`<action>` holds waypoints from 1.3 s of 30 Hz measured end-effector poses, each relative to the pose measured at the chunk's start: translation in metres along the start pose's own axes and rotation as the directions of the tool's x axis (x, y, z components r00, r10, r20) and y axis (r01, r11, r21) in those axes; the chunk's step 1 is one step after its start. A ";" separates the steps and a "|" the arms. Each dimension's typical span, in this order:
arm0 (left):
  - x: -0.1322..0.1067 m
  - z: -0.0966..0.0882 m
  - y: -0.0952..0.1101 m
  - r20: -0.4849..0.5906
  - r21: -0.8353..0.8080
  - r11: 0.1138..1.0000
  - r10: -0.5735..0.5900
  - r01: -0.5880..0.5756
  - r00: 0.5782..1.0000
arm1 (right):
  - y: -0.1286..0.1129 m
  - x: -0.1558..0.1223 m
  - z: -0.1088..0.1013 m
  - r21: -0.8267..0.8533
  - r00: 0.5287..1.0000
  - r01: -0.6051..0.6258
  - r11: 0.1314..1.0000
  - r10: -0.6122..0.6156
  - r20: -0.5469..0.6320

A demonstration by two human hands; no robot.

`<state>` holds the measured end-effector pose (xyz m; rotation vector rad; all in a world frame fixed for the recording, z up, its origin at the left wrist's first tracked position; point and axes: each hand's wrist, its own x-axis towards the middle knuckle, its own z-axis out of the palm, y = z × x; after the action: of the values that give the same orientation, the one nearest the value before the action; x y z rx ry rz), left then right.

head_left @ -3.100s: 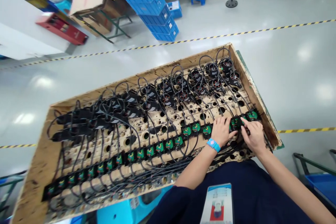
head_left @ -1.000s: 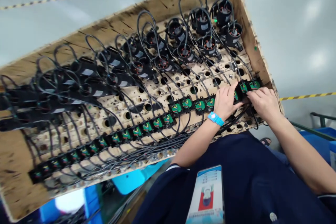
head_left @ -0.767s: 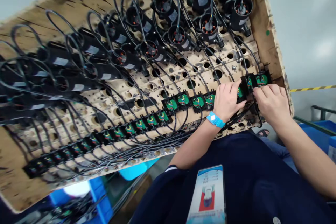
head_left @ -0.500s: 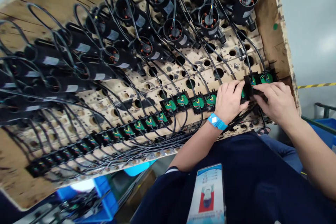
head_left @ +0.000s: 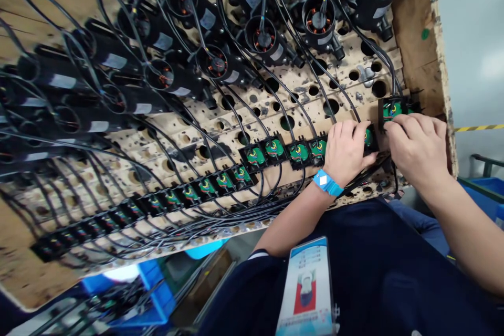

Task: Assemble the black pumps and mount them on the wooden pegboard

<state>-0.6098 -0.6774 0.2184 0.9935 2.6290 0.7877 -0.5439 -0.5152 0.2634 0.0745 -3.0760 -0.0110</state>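
Note:
A long row of small black housings with green circuit boards (head_left: 275,148) runs along the near side of a perforated wooden tray (head_left: 417,42). My left hand (head_left: 346,151), with a blue wristband, lies curled over the boards near the row's right end. My right hand (head_left: 418,149) is closed on the last black housing with a green board (head_left: 392,110) at the tray's right corner. Black cables run from the boards to black cylindrical motors (head_left: 268,42) standing in holes at the far side.
Blue crates (head_left: 149,294) with cables sit under the tray's near edge. A badge (head_left: 307,289) hangs on my dark shirt. Grey floor with yellow-black tape (head_left: 478,127) lies to the right, beside a blue bin (head_left: 486,191).
The view has closed in on the tray. My right hand has slid right to the end housing, which now stands apart from the row. My left hand has stayed on the boards.

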 end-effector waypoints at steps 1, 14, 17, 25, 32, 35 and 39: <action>0.000 0.000 0.000 0.002 0.006 1.000 -0.001 0.001 1.000 | 0.000 0.003 0.002 0.005 1.000 0.021 1.000 -0.021 0.009; 0.007 -0.008 -0.002 -0.064 -0.134 0.986 0.090 -0.098 0.994 | 0.023 0.005 0.023 0.303 0.984 0.171 0.937 -0.146 -0.104; 0.026 -0.009 -0.002 -0.079 -0.101 0.980 0.165 -0.172 0.983 | 0.020 0.000 0.014 0.356 0.985 0.128 0.926 -0.075 -0.159; 0.048 -0.008 -0.003 -0.008 -0.106 0.977 0.184 -0.183 0.983 | 0.005 -0.037 0.011 0.059 0.981 -0.196 0.979 0.196 0.002; 0.044 -0.014 0.004 0.067 -0.082 0.988 0.136 -0.130 0.988 | -0.001 -0.032 0.020 0.063 0.960 -0.278 0.958 0.275 0.051; 0.044 -0.016 0.008 0.076 -0.053 0.995 0.092 -0.089 0.993 | -0.002 -0.032 0.019 0.139 0.944 -0.327 0.935 0.328 0.011; 0.046 -0.020 0.010 0.095 -0.027 0.996 0.086 -0.084 0.992 | -0.004 -0.033 0.019 0.140 0.932 -0.359 0.923 0.362 -0.003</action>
<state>-0.6460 -0.6483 0.2395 1.1145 2.5061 0.7671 -0.5117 -0.5173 0.2424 -0.4817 -3.0051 0.2179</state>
